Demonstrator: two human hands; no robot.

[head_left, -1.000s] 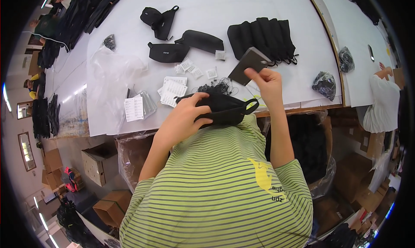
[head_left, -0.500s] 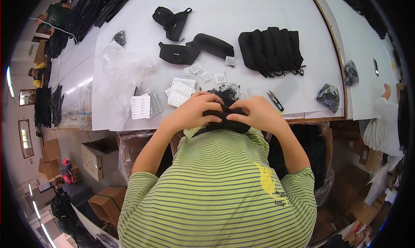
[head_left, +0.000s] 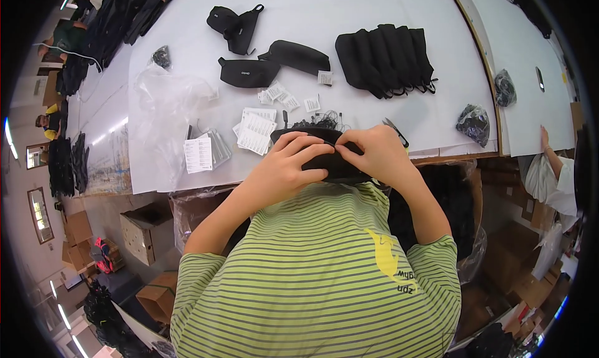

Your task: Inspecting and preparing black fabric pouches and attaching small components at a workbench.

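Observation:
A black fabric pouch (head_left: 340, 169) is at the near edge of the table, close against my striped shirt. My left hand (head_left: 290, 161) lies over its left part, fingers bent onto the upper face and thumb below, gripping it. With thumb and index finger together, my right hand (head_left: 378, 156) pinches the pouch near its middle, right beside my left fingertips. What exactly sits in that pinch is too small to tell. Just beyond the pouch lies a tangle of thin black strings (head_left: 321, 120). White printed cards (head_left: 256, 131) are fanned out beyond my left hand.
Thread snips (head_left: 397, 133) lie beyond my right hand. Farther off are a black belt bag (head_left: 249, 74), another black pouch (head_left: 298, 56), a row of black pouches (head_left: 385, 61) and small white tags (head_left: 312, 104). A clear plastic bag (head_left: 167, 102) spreads at left; a co-worker's arm (head_left: 550, 152) shows at right.
The pouch has turned so more of its broad face and far rim show. My right hand has closed to a fingertip pinch, and my left fingers have moved across the pouch. The view has shifted slightly.

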